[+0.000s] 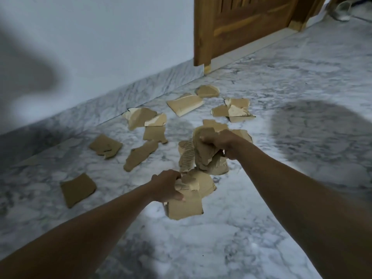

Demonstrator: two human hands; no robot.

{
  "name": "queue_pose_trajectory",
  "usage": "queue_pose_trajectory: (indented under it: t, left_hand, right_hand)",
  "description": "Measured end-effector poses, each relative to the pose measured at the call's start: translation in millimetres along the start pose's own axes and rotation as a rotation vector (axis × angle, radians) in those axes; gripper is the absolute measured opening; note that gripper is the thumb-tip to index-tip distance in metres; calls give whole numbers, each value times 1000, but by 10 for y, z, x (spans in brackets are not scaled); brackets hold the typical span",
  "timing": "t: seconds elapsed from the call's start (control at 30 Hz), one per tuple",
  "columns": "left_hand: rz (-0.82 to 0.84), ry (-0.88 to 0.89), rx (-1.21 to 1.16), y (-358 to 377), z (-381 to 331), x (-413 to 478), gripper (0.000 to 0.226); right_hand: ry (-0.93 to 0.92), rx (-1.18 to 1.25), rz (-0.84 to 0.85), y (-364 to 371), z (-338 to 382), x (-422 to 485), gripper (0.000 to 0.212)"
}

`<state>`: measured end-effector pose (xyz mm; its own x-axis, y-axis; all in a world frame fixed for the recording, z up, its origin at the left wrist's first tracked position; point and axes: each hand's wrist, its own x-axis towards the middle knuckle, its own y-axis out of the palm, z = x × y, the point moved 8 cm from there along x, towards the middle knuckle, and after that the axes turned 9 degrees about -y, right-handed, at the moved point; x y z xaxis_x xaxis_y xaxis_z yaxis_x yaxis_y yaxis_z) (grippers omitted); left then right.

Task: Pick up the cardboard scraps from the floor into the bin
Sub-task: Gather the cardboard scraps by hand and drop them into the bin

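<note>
Both hands are full: the left hand [168, 187] has its fingers [177, 196] clamped on a few flat cardboard scraps [186, 206], and the right hand [218, 141] is bunched around a crumpled wad [203, 156]. These look light, stiff and easily bent, best pinched at an edge. The pieces are torn, tan and ragged-edged, and many lie scattered across the marble floor [221, 238] near the wall. No bin is in view.
</note>
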<state>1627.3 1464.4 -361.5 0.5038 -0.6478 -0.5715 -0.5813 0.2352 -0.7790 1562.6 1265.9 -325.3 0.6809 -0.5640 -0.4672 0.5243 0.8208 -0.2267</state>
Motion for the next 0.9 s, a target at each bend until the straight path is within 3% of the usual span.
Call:
queue_pose_trajectory:
  t: [0.1, 0.23, 0.33, 0.43, 0.47, 0.57, 0.63, 0.7, 0.73, 0.8, 0.9]
  left_hand:
    - [-24, -38, -272, -81, 305, -94, 59]
    - [-30, -134, -519, -164, 845, -256, 52]
    - [-49, -227, -396, -251, 1360, -401, 24]
    - [-134, -407, -362, -430, 1906, -548, 25]
    - [-155, -461, -342, -488, 2078, -571, 30]
    - [-183, -647, -202, -624, 2594, -572, 83]
    - [-101, -685, -64, -590, 2845, -450, 103]
    - [-40, -674, -120, -574, 2927, -390, 114]
    - [-42, -679, -150, -589, 2932, -408, 124]
    - [-58, -670, -135, -635, 2905, -443, 125]
    - [-116, -637, -110, -616, 2938, -413, 106]
  right_hand:
    - [72, -132, -29, 441, -5, 253, 51]
    - [95, -709, -14, 843, -187, 759, 64]
    - [39, -848, -37, 968, -161, 765, 49]
    - [-160, -954, 148, 1104, -95, 744, 34]
    - [-191, -940, 145, 1101, -98, 719, 40]
    - [-237, -746, 101, 1138, 54, 297, 65]
    - [-323, -724, 203, 1257, 242, -42, 65]
    - [-413, -848, 283, 1328, 379, -221, 63]
    - [-465, -928, 298, 1370, 462, -257, 52]
    - [-545, -1099, 331, 1519, 601, -284, 17]
    - [-592, -1245, 376, 1832, 737, -244, 13]
